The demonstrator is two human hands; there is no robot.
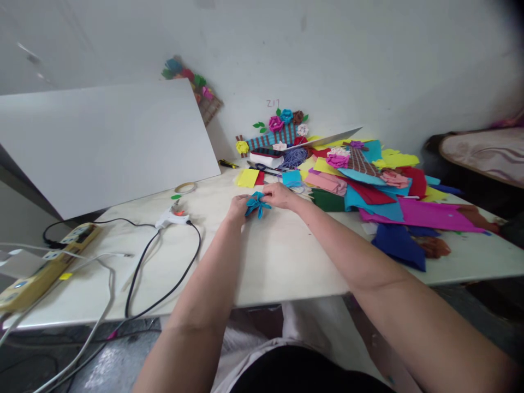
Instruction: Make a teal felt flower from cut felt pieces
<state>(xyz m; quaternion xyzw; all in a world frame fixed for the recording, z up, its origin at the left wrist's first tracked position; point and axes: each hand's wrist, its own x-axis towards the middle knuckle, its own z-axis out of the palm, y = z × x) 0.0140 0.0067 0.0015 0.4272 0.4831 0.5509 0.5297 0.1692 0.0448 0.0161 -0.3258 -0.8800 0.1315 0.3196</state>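
Note:
A small blue paper flower [257, 205] with pointed petals is held just above the table, between both hands. My left hand [238, 207] closes on its left side. From the right, my right hand [279, 195] has its fingers closed at the flower's upper right edge. Fingertips are partly hidden behind the petals. Just beyond the hands lie a yellow paper square [247, 178] and a blue paper square [291, 178].
A white glue gun [172, 218] with a black cord lies left, near a power strip [49, 267]. Coloured paper sheets [368, 191] are heaped at right. Behind stand a white board [110, 142] and paper-flower decorations [282, 125]. A tape roll [185, 184] and cutter [227, 164] lie farther back.

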